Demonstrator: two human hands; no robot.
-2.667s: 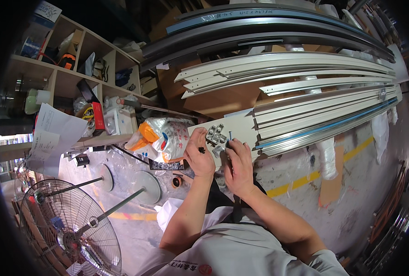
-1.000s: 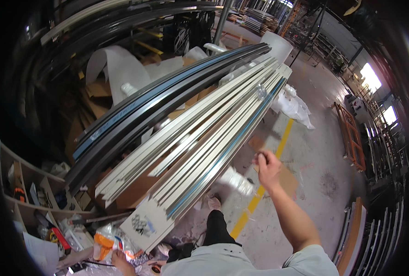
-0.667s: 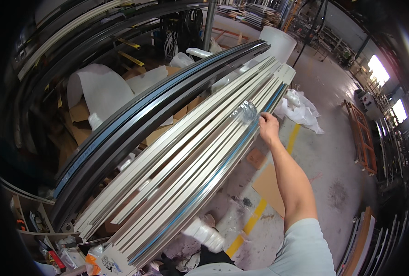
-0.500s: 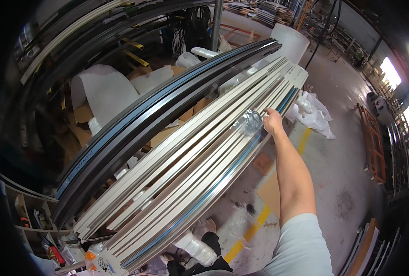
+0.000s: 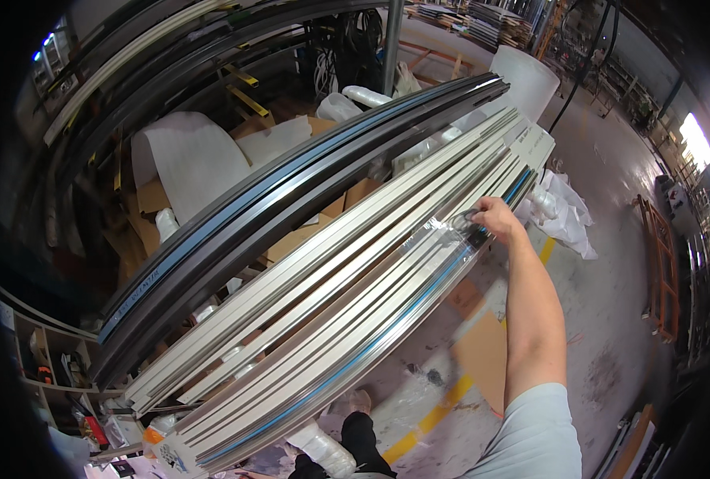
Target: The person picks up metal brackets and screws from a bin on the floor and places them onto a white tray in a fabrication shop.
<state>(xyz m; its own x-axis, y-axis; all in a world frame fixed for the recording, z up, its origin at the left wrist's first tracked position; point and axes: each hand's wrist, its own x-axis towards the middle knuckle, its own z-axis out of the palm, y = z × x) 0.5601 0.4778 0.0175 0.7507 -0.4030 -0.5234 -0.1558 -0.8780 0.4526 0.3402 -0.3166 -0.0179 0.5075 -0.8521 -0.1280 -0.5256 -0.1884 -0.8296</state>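
Out over the long pale profiles [image 5: 347, 275] reaches my right hand [image 5: 497, 219], its fingers pinched together near the right-hand edge of the bundle. They grip the edge of a clear plastic film [image 5: 444, 238], which lies across the profiles to the left of the hand. A thin blue strip [image 5: 347, 367] runs along the bundle's near side. Beyond the pale bundle lie dark curved-looking profiles [image 5: 291, 188] with a blue face. My left hand is out of view.
Cubbyholes [image 5: 55, 389] with tools stand at the lower left. Crumpled white wrapping [image 5: 562, 209] and a cardboard sheet [image 5: 482, 355] lie on the floor to the right. A wrapped white roll [image 5: 321, 449] is by my feet. An orange frame [image 5: 660, 271] stands farther right.
My right hand has shifted slightly right and nearer along the bundle. The clear film, bunched up beside it before, now lies flatter and more spread. The whole view has shifted a little.
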